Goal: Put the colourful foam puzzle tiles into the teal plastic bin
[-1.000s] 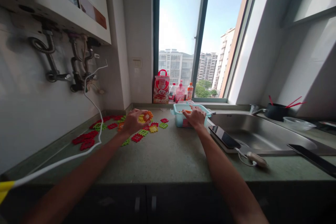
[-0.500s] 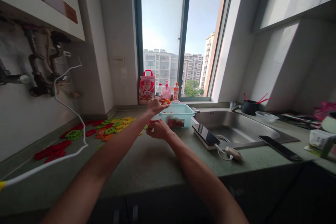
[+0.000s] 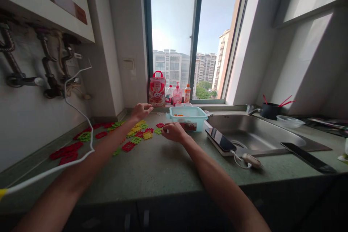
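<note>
My left hand (image 3: 141,111) hovers over the left part of the counter, fingers stretched out and nothing visible in them. Below it and to its right lie flat notched interlocking pieces in red, green and yellow, among them a yellow piece (image 3: 147,136) and a red piece (image 3: 128,146). My right hand (image 3: 174,131) is closed in front of a light blue plastic box (image 3: 202,120); its curled fingers hide whatever may be in them. Just left of it are a green piece (image 3: 158,131) and a small red piece (image 3: 160,125). Some orange pieces (image 3: 179,115) show inside the box.
A white cable (image 3: 92,134) crosses the counter at left, near more red pieces (image 3: 66,152). Right of the box are a phone (image 3: 220,139), a steel sink (image 3: 250,130) and a black tray-like object (image 3: 307,156). Bottles (image 3: 177,95) and a red bag (image 3: 157,90) stand by the window.
My left hand has moved left from above the box, and the orange piece it held is no longer in it. My right hand stays closed beside the box. The view has shifted slightly.
</note>
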A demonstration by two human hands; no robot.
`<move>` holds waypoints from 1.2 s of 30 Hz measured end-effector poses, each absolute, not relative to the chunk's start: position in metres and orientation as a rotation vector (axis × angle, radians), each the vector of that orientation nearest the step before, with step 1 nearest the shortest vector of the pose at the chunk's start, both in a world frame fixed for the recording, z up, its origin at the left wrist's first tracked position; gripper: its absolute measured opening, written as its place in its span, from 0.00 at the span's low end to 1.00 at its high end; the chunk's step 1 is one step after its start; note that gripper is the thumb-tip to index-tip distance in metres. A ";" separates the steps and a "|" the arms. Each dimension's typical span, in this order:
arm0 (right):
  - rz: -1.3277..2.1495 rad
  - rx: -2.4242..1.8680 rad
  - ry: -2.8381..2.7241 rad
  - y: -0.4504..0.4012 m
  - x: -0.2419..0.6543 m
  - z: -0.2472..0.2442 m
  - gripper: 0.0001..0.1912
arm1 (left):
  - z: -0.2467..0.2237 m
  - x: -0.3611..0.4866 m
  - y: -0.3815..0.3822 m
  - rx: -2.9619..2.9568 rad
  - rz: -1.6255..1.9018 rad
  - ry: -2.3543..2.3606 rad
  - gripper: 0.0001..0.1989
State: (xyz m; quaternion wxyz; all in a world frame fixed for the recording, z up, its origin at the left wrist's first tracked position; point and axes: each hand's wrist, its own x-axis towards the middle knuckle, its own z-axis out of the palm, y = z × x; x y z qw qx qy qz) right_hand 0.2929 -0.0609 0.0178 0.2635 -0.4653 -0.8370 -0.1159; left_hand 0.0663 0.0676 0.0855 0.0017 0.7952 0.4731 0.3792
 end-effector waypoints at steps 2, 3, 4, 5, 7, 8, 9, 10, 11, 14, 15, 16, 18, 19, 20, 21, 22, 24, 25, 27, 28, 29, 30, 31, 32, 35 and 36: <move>-0.269 -1.266 -2.282 -0.059 0.291 0.014 0.13 | 0.074 0.012 0.071 2.517 1.120 1.581 0.19; -0.246 -1.264 -2.295 -0.058 0.289 0.011 0.12 | 0.067 -0.015 0.072 2.539 1.084 1.602 0.19; -0.224 -1.260 -2.309 -0.058 0.285 0.008 0.10 | 0.058 -0.041 0.072 2.574 1.059 1.604 0.19; -0.202 -1.254 -2.327 -0.057 0.281 0.005 0.11 | 0.049 -0.065 0.071 2.610 1.028 1.609 0.19; -0.156 -1.239 -2.375 -0.056 0.270 -0.003 0.20 | 0.031 -0.104 0.066 2.656 1.000 1.640 0.19; -0.132 -1.231 -2.404 -0.056 0.264 -0.006 0.25 | 0.023 -0.119 0.063 2.673 0.984 1.656 0.20; -0.109 -1.222 -2.432 -0.057 0.258 -0.010 0.27 | 0.017 -0.131 0.059 2.686 0.948 1.662 0.20; -0.090 -1.214 -2.458 -0.057 0.254 -0.012 0.27 | 0.013 -0.141 0.054 2.696 0.898 1.656 0.20; -0.076 -1.210 -2.476 -0.057 0.250 -0.014 0.25 | 0.011 -0.147 0.051 2.703 0.836 1.643 0.20; -0.064 -1.251 -2.479 -0.054 0.249 -0.019 0.19 | 0.013 -0.157 0.045 2.705 0.650 1.582 0.19; -0.066 -1.280 -2.461 -0.053 0.251 -0.020 0.18 | 0.015 -0.158 0.045 2.706 0.585 1.560 0.18; -0.068 -1.314 -2.438 -0.051 0.254 -0.022 0.18 | 0.016 -0.159 0.046 2.703 0.519 1.543 0.18; -0.077 -1.379 -2.398 -0.049 0.259 -0.024 0.19 | 0.016 -0.161 0.048 2.684 0.395 1.536 0.21; -0.086 -1.403 -2.387 -0.048 0.260 -0.025 0.20 | 0.015 -0.162 0.048 2.670 0.355 1.550 0.23; -0.098 -1.415 -2.383 -0.049 0.261 -0.026 0.21 | 0.014 -0.162 0.049 2.655 0.329 1.561 0.25; -0.111 -1.413 -2.384 -0.050 0.260 -0.026 0.22 | 0.013 -0.162 0.049 2.641 0.317 1.564 0.26; -0.122 -1.398 -2.386 -0.052 0.259 -0.025 0.22 | 0.012 -0.162 0.048 2.630 0.319 1.555 0.27; -0.121 -1.320 -2.405 -0.057 0.253 -0.024 0.23 | 0.012 -0.161 0.046 2.618 0.349 1.521 0.25; -0.113 -1.264 -2.416 -0.060 0.249 -0.023 0.23 | 0.012 -0.160 0.045 2.618 0.369 1.504 0.25; -0.109 -1.139 -2.437 -0.065 0.239 -0.020 0.21 | 0.013 -0.159 0.043 2.627 0.401 1.490 0.24; -0.119 -1.081 -2.447 -0.068 0.232 -0.019 0.20 | 0.013 -0.159 0.043 2.631 0.409 1.491 0.24; -0.137 -1.034 -2.457 -0.069 0.224 -0.018 0.19 | 0.014 -0.159 0.043 2.632 0.410 1.496 0.24; -0.156 -0.999 -2.467 -0.070 0.214 -0.016 0.17 | 0.014 -0.159 0.042 2.627 0.403 1.503 0.24; -0.168 -0.976 -2.483 -0.070 0.203 -0.014 0.16 | 0.015 -0.159 0.042 2.620 0.392 1.509 0.25; -0.169 -0.969 -2.497 -0.069 0.191 -0.013 0.15 | 0.016 -0.159 0.042 2.612 0.381 1.512 0.25; -0.131 -1.024 -2.533 -0.060 0.149 -0.007 0.14 | 0.018 -0.157 0.038 2.585 0.356 1.521 0.27; -0.124 -1.060 -2.541 -0.056 0.135 -0.005 0.14 | 0.019 -0.156 0.037 2.576 0.349 1.539 0.29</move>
